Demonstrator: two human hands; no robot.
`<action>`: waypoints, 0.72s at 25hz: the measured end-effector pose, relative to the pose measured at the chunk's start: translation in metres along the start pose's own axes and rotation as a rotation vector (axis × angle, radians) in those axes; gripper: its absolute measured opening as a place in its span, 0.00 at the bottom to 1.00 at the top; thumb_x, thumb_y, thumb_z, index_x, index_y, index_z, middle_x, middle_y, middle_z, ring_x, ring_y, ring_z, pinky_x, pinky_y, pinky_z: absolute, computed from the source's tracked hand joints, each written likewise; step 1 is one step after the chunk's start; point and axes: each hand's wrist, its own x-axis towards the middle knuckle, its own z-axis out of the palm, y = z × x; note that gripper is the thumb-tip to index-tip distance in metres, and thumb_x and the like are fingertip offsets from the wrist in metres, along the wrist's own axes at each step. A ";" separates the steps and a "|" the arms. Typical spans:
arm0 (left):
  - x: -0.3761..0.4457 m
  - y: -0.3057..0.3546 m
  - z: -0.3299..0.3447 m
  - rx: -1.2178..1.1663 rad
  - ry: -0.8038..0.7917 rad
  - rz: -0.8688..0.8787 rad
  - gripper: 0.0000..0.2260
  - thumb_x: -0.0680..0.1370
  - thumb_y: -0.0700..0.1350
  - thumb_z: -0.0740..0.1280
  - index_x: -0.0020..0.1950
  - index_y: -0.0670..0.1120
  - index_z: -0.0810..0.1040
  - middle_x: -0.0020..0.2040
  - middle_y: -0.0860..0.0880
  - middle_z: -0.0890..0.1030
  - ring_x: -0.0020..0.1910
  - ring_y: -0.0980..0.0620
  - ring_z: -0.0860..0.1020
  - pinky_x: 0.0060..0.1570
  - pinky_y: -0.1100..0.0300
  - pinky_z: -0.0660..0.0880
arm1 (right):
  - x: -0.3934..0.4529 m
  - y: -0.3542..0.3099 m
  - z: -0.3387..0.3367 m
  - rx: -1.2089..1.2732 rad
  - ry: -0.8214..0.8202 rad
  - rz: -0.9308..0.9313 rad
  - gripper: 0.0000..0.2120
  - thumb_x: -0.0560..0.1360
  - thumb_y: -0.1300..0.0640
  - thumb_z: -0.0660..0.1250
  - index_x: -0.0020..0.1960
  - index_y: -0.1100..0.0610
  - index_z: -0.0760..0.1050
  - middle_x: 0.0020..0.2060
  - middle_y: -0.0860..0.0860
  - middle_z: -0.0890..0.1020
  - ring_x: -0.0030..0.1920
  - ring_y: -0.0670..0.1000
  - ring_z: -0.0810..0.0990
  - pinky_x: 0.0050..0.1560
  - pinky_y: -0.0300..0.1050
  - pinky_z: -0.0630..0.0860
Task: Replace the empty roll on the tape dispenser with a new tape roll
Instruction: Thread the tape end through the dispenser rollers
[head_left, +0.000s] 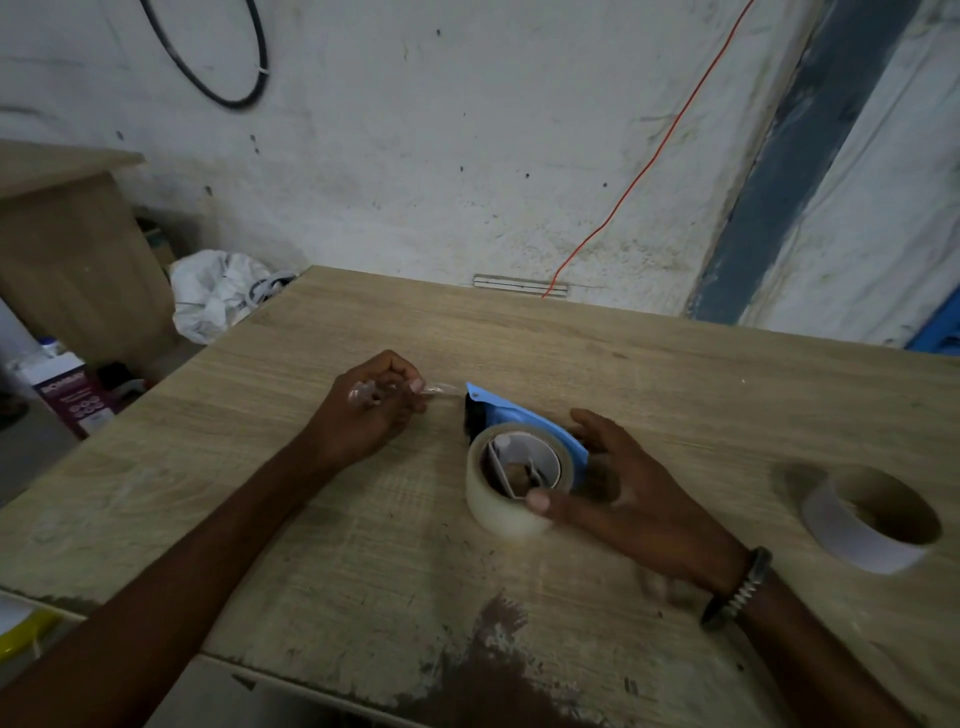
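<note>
On table (322, 519), blue dispenser (524, 423) nose toward far-left; left hand (363, 410) pinching tape end (441, 388), right hand (618, 493) around roll (498, 499).

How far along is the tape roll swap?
Done: the empty roll lies aside on the table, and the new tape roll sits on the blue dispenser. In hand: the right hand steadies the dispenser; the left hand pinches the clear tape end. Left: probably securing the end at the cutter.
</note>
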 end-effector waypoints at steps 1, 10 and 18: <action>0.000 0.001 -0.001 0.017 -0.009 0.002 0.04 0.83 0.40 0.71 0.49 0.46 0.81 0.43 0.43 0.88 0.37 0.49 0.83 0.36 0.57 0.76 | 0.004 -0.007 0.011 -0.034 0.024 -0.010 0.60 0.52 0.21 0.76 0.79 0.37 0.59 0.77 0.39 0.67 0.72 0.36 0.68 0.72 0.41 0.70; -0.031 0.014 -0.022 0.110 -0.025 0.024 0.04 0.81 0.44 0.73 0.50 0.46 0.88 0.41 0.52 0.89 0.37 0.58 0.85 0.35 0.64 0.77 | 0.026 -0.005 0.038 -0.358 0.173 -0.100 0.59 0.62 0.30 0.78 0.84 0.49 0.55 0.77 0.44 0.67 0.75 0.47 0.67 0.65 0.35 0.63; -0.044 0.019 -0.035 -0.110 0.124 -0.157 0.03 0.78 0.35 0.75 0.50 0.36 0.86 0.40 0.45 0.89 0.37 0.55 0.86 0.38 0.65 0.81 | 0.023 0.001 0.024 -0.271 0.243 -0.095 0.51 0.60 0.39 0.83 0.78 0.47 0.67 0.69 0.44 0.75 0.67 0.48 0.76 0.61 0.42 0.72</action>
